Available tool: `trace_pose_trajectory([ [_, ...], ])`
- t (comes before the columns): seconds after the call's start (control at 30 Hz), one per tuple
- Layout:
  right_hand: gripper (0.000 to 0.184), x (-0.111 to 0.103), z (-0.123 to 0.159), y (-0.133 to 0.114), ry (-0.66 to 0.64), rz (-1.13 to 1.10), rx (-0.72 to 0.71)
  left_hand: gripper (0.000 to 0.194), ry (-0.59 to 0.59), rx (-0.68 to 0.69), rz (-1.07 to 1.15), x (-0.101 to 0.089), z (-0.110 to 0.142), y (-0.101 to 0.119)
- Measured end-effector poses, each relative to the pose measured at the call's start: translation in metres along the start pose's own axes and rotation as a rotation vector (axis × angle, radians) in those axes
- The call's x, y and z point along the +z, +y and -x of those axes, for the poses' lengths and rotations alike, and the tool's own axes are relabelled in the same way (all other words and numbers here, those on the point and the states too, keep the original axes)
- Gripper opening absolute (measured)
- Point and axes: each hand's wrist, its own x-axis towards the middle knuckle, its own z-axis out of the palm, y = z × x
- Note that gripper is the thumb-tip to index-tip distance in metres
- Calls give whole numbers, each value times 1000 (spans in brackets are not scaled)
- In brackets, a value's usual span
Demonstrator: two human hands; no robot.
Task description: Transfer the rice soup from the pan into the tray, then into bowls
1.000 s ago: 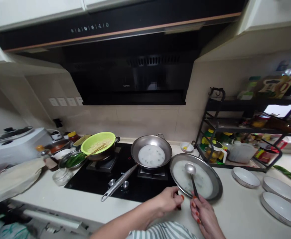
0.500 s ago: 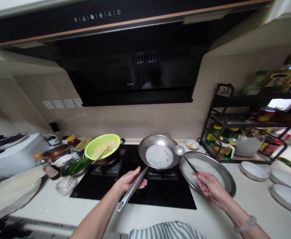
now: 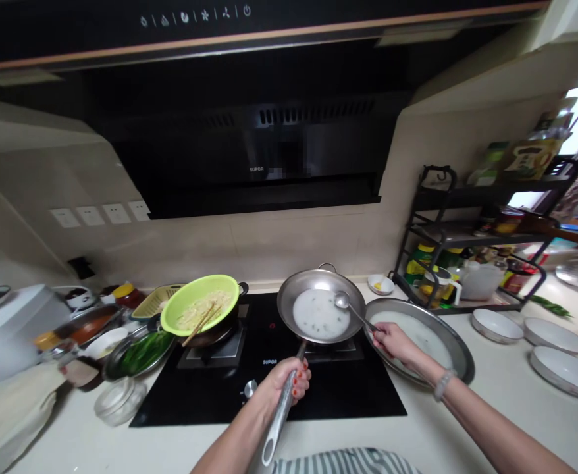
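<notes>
My left hand (image 3: 289, 382) is wrapped round the long metal handle of a wok (image 3: 289, 296) on the right burner. White liquid (image 3: 321, 315) with small green bits fills the wok's bottom. In my right hand (image 3: 392, 342) is a metal ladle (image 3: 341, 300), its bowl over the right side of the wok, at the liquid's edge. Beneath the right hand, a wide steel basin (image 3: 461, 349) holds more milky white liquid.
A green plastic colander (image 3: 170, 316) with pale shreds and chopsticks (image 3: 201, 324) sits over the left burner. Left are greens (image 3: 145, 352) in a bowl and a glass jar (image 3: 120, 400). White bowls (image 3: 497, 326) and a black rack (image 3: 447, 240) stand right; the range hood (image 3: 269, 131) hangs above.
My left hand has closed round the wok handle, where its fingers were loose before. The ladle has moved left from the wok's rim to over the liquid. The view has shifted slightly.
</notes>
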Motion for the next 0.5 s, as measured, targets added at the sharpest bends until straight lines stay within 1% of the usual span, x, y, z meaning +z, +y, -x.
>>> trace_pose_trajectory([
  [0.1,21,3,-6,5,21,86,-4,21,62,51,-41,3,-4,-11],
  [0.17,21,5,-6,12,22,85,-14,21,73,96,-38,5,-6,-17],
  [0.23,20,6,-5,19,25,74,-38,21,70,112,-45,6,-6,-18],
  [0.37,22,2,-7,23,40,96,-53,20,59,113,-66,9,-5,-11],
  [0.5,25,-4,-13,11,89,223,-107,19,47,74,-95,14,-2,1],
])
